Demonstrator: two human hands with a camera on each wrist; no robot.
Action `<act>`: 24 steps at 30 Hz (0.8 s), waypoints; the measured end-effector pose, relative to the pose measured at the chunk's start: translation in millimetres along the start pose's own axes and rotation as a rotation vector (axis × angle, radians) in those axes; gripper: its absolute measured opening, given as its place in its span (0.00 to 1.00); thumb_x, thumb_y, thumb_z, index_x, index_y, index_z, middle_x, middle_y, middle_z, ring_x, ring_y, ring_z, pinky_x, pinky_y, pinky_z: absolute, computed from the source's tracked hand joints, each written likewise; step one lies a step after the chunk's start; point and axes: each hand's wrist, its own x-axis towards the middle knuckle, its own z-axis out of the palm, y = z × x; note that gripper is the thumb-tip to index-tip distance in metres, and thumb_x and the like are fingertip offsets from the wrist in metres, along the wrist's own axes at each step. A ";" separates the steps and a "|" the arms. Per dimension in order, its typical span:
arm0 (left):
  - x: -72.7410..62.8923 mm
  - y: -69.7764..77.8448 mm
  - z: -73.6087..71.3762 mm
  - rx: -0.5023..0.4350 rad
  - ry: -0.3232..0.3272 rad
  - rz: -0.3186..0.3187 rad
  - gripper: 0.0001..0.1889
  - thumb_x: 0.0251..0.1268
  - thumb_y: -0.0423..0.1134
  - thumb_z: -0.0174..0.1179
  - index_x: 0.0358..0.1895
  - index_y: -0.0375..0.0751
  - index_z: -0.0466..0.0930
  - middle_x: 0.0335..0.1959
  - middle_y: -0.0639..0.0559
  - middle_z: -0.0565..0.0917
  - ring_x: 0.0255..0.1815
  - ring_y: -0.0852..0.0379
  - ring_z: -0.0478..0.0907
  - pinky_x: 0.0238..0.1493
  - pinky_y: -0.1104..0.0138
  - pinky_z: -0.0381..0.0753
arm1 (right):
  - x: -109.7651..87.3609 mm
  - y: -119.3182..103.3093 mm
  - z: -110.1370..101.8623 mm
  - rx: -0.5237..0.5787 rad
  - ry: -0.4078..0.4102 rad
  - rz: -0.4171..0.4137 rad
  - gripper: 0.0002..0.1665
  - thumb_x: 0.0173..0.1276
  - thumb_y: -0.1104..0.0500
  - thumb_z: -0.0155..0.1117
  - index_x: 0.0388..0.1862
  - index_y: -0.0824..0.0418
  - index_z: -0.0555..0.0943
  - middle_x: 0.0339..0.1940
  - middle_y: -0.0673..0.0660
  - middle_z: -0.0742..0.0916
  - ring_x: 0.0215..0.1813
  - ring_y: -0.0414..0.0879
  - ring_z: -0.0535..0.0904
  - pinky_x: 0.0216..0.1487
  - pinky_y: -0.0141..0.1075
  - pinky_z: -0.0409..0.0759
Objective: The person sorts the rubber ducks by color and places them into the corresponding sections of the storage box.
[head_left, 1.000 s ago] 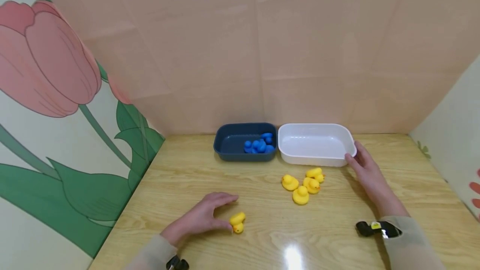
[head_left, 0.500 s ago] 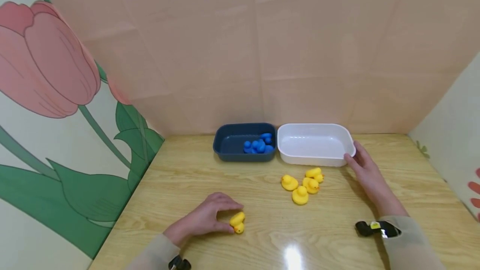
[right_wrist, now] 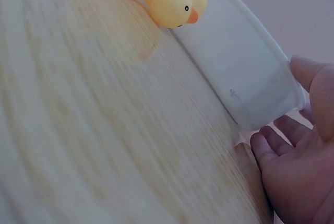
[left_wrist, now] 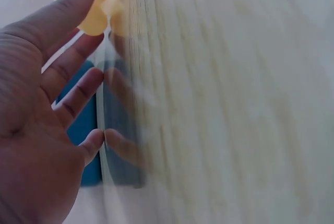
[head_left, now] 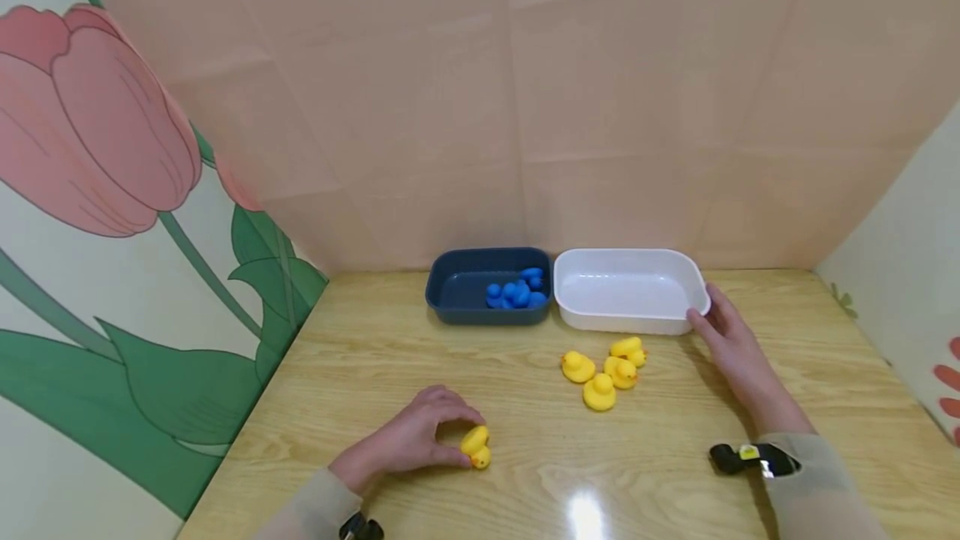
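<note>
A small yellow rubber duck lies on its side on the table, left of the other ducks. My left hand pinches it between thumb and forefinger; in the left wrist view the thumb overlaps the duck, with the other fingers spread below. At the back right is a white tray with a bare inside. My right hand holds its near right corner, the thumb at the rim and the fingers at the lower side of the tray in the right wrist view.
Several yellow ducks stand grouped in front of the white tray. A dark blue tray beside it holds several blue pieces at its right end. A beige sheet covers the wall behind the wooden table.
The left hand's forefinger has come in toward the thumb, onto the single duck, which stays in nearly the same place. The right hand has kept its place at the white tray.
</note>
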 end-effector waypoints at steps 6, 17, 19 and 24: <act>9.9 4.9 -1.4 -0.050 0.011 -0.062 0.25 0.67 0.58 0.80 0.65 0.69 0.85 0.59 0.74 0.84 0.61 0.64 0.76 0.68 0.56 0.76 | -0.7 0.8 -0.5 -0.003 -0.001 0.002 0.52 0.91 0.38 0.51 0.94 0.52 0.34 0.92 0.69 0.47 0.89 0.72 0.44 0.88 0.48 0.44; 51.2 19.0 -2.8 0.032 0.293 -0.110 0.28 0.66 0.49 0.82 0.68 0.54 0.86 0.65 0.64 0.85 0.65 0.56 0.77 0.67 0.53 0.82 | 2.8 2.2 -0.5 0.007 -0.009 0.009 0.55 0.89 0.35 0.52 0.94 0.51 0.33 0.93 0.67 0.47 0.90 0.71 0.44 0.87 0.62 0.45; 60.8 22.9 -3.1 0.032 0.340 -0.127 0.27 0.66 0.48 0.82 0.67 0.55 0.86 0.64 0.63 0.85 0.64 0.56 0.77 0.66 0.54 0.82 | 3.1 3.0 -1.0 0.006 -0.009 0.010 0.55 0.89 0.34 0.51 0.94 0.51 0.33 0.93 0.67 0.47 0.90 0.71 0.44 0.87 0.61 0.45; 86.6 30.1 -4.5 0.001 0.427 -0.177 0.25 0.68 0.46 0.81 0.66 0.53 0.86 0.61 0.60 0.85 0.64 0.51 0.78 0.65 0.53 0.81 | 1.8 3.5 -1.2 -0.013 -0.003 0.014 0.54 0.89 0.34 0.51 0.95 0.51 0.34 0.92 0.68 0.49 0.89 0.72 0.46 0.86 0.64 0.48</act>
